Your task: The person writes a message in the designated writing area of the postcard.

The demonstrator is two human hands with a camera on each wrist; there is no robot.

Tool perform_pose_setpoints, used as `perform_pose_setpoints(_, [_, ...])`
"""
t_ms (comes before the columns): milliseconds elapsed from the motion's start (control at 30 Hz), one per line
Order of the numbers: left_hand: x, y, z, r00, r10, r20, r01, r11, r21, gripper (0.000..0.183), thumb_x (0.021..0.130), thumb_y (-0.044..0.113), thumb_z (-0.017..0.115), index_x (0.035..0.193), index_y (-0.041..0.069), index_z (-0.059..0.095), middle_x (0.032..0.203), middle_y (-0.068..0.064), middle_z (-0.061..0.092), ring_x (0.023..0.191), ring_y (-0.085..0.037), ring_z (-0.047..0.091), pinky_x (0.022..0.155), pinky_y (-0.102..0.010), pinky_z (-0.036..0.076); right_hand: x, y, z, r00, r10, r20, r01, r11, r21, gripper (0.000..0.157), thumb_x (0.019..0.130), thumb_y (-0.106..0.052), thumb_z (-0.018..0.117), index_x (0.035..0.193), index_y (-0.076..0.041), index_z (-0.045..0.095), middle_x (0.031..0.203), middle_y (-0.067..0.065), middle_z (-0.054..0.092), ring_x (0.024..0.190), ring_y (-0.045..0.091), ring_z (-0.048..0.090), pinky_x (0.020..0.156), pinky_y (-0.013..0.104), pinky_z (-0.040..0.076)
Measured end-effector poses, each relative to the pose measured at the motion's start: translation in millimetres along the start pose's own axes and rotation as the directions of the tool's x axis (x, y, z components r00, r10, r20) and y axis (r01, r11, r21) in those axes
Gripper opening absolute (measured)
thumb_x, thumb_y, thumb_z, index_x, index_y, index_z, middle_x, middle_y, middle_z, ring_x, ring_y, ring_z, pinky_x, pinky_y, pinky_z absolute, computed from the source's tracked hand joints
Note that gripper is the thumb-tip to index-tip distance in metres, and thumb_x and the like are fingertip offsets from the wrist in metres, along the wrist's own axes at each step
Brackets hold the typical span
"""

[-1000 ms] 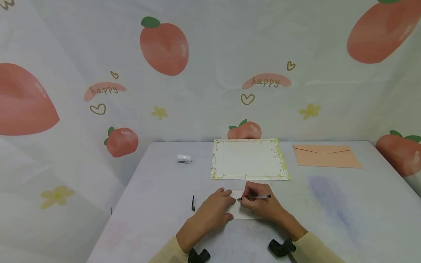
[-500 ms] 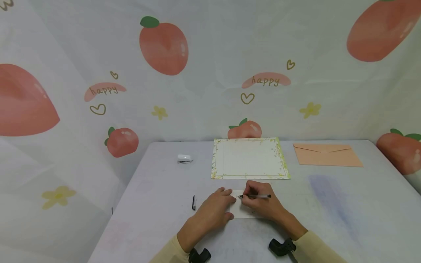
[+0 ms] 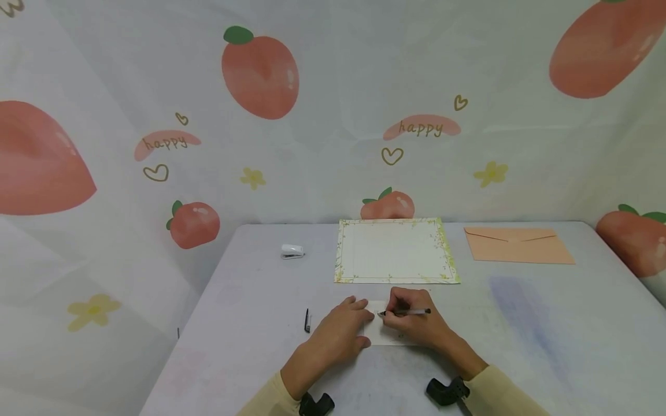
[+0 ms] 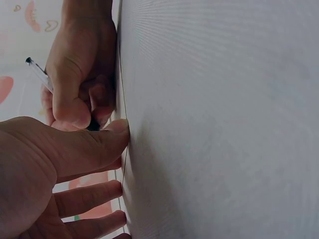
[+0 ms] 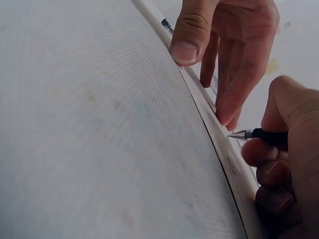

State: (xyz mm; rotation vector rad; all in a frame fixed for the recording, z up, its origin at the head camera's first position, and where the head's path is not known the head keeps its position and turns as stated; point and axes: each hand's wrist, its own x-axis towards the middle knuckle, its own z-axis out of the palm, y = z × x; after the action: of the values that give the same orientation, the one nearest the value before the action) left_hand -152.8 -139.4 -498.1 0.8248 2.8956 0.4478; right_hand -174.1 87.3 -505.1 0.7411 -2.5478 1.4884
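My right hand (image 3: 416,318) pinches a pen (image 3: 413,312) with a clear barrel and black grip. In the right wrist view the metal pen tip (image 5: 237,135) meets the surface of a small white paper (image 3: 382,335), where faint dark marks show. My left hand (image 3: 340,329) rests on the left side of that paper, fingers extended and spread, thumb (image 4: 117,127) at its near edge. The right hand covers the paper's right part. A black pen cap (image 3: 307,320) lies on the table just left of the left hand.
Behind the hands lies a lined sheet with a floral border (image 3: 398,254). An orange envelope (image 3: 520,245) is at the back right of the table (image 3: 234,346), a white stapler (image 3: 292,251) at the back left. A printed curtain (image 3: 322,115) hangs behind.
The pen tip shifts very slightly over the paper, with small movements of the right hand. The left hand stays in place on the paper.
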Motion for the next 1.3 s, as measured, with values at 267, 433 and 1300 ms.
perform_pose_setpoints(267, [6.6, -16.1, 23.0, 1.000, 0.012, -0.028, -0.012, 1.000, 0.018, 0.048, 0.090, 0.032, 0.092, 0.134, 0.020, 0.078, 0.156, -0.007, 0.066, 0.148, -0.039, 0.059, 0.119, -0.051, 0.053, -0.3, 0.0, 0.2, 1.000, -0.009, 0.004, 0.009, 1.000, -0.013, 0.027, 0.084, -0.002, 0.078, 0.081, -0.026, 0.065, 0.076, -0.019, 0.066, 0.068, 0.001, 0.057, 0.063, 0.021, 0.050])
perform_pose_setpoints(433, [-0.5, 3.5, -4.4, 1.000, 0.001, 0.005, -0.001, 1.000, 0.020, 0.045, 0.092, 0.026, 0.090, 0.134, 0.015, 0.078, 0.154, -0.010, 0.067, 0.146, -0.038, 0.060, 0.118, -0.049, 0.054, -0.1, 0.4, -0.8, 1.000, -0.024, 0.000, 0.024, 1.000, 0.002, 0.027, 0.081, 0.000, 0.077, 0.080, -0.024, 0.065, 0.074, -0.018, 0.065, 0.067, 0.001, 0.057, 0.061, 0.021, 0.048])
perform_pose_setpoints(1300, [-9.5, 31.7, -38.1, 0.996, -0.062, 0.060, 0.059, 0.997, 0.045, 0.044, 0.093, 0.022, 0.089, 0.135, 0.013, 0.078, 0.155, -0.009, 0.067, 0.148, -0.036, 0.059, 0.120, -0.047, 0.052, -1.5, 3.2, -5.5, 1.000, 0.006, -0.012, -0.006, 1.000, -0.011, 0.027, 0.083, 0.000, 0.079, 0.083, -0.023, 0.065, 0.076, -0.016, 0.063, 0.069, 0.003, 0.056, 0.061, 0.022, 0.046])
